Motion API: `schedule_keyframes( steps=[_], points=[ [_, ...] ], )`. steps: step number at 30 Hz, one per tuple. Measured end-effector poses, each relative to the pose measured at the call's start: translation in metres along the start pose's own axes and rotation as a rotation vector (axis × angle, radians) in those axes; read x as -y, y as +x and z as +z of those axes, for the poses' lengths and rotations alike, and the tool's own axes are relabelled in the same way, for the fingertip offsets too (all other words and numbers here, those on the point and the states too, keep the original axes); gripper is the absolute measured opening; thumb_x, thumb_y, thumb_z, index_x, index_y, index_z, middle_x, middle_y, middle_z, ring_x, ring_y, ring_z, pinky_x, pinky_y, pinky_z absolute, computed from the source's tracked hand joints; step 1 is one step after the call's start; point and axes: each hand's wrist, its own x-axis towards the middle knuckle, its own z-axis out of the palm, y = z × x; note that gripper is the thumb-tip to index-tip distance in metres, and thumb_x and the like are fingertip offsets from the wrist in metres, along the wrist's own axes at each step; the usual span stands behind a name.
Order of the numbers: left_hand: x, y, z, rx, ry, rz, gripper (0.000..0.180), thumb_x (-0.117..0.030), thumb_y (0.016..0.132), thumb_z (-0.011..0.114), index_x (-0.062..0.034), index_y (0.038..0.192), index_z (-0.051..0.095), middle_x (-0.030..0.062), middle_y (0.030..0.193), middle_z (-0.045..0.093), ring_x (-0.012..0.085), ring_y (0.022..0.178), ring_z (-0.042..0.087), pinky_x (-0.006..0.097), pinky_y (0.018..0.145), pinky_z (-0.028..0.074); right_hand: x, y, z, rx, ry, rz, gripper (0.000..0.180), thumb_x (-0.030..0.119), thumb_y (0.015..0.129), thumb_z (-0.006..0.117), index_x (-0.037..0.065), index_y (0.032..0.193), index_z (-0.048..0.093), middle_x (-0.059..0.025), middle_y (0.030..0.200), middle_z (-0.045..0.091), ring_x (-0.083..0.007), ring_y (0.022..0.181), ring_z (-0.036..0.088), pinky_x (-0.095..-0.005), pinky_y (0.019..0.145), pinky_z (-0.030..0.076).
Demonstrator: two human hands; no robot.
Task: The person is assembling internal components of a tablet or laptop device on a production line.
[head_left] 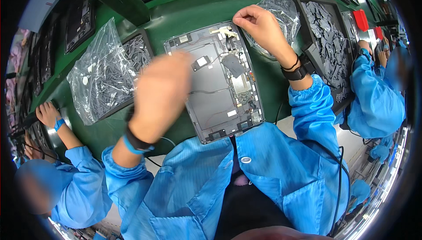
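Nearest the camera, the person's blue striped smock sleeves come in from the lower edge. The left hand [161,91], blurred, hangs over the green surface [184,18] at about 9 o'clock of the open grey tablet back shell [215,79], its knuckles covering the shell's left edge. Whether its fingers are spread or pressed together cannot be told, since only the back of the hand shows. A black and blue wrist strap [137,142] circles that wrist.

The shell lies flat at the middle of the surface, its inside facing up, with dark panels, thin cables and small white labels showing. Its near end reaches the person's chest.

At 1 o'clock of the shell, the right hand [263,28] rests on the far right corner, thumb and forefinger pressed together on a small pale part [226,30] there. A black watch band [295,72] sits on that wrist.

Farther out, at 10 o'clock, a clear plastic bag of small dark parts [99,73] lies on a black tray [140,51]. At 2 o'clock, another clear plastic bag [281,11] sits just beside a dark tray heaped with grey flat pieces [327,38].

At the far left and far right, two co-workers in blue smocks work at the same surface.
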Motion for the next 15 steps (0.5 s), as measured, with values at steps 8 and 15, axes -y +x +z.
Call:
schedule_keyframes(
  steps=[8,15],
  points=[
    [0.074,-0.047,0.005,-0.048,0.195,-0.352,0.014,-0.005,0.081,0.067,-0.0031,0.096,0.066,0.0117,0.089,0.064,0.0315,0.087,0.06,0.041,0.075,0.049,-0.015,-0.007,0.02,-0.153,-0.094,-0.197,0.014,0.013,0.084,0.069,0.002,0.092,0.069,-0.0093,0.094,0.061,-0.021,0.08,0.063,-0.0308,0.074,0.052],
    [0.095,-0.049,0.008,0.021,0.026,-0.443,0.015,-0.004,0.079,0.07,-0.0029,0.092,0.065,0.0133,0.087,0.063,0.032,0.083,0.06,0.04,0.073,0.048,-0.014,-0.009,0.017,-0.165,0.068,-0.016,0.015,0.009,0.085,0.065,0.002,0.097,0.068,-0.0082,0.09,0.063,-0.0176,0.071,0.061,-0.0292,0.068,0.051]
  ],
)
